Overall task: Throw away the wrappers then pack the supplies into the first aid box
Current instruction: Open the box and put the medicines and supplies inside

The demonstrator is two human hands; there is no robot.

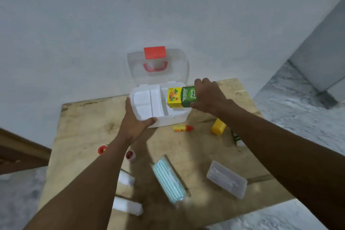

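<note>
1. Nearest us, white rolls (127, 205) lie by the near left edge of the wooden table (84, 117), with a striped mask pack (169, 181) and a clear plastic case (226, 179) alongside; all wait unpacked.
2. We see the left hand (137, 123) bracing the front left corner of the first aid box (168, 121), fingers straight along the side wall, thumb laid on the front rim; the clear lid (158, 76) stands open against the wall.
3. We see the right hand (207, 95) grasping the green end of the herbal carton (179, 97), held over the box's large right compartment; whether it touches the bottom we cannot tell.
4. We judge the carton a tight fit; lowered askew, it may catch on the rim or the divider and sit proud, blocking the lid; the light box may slide if the bracing hand lifts.
5. We note the right forearm passes above the yellow bottle (218, 126), and the red-tipped tube (183, 128) lies near; a low pull-back could send either rolling.
</note>
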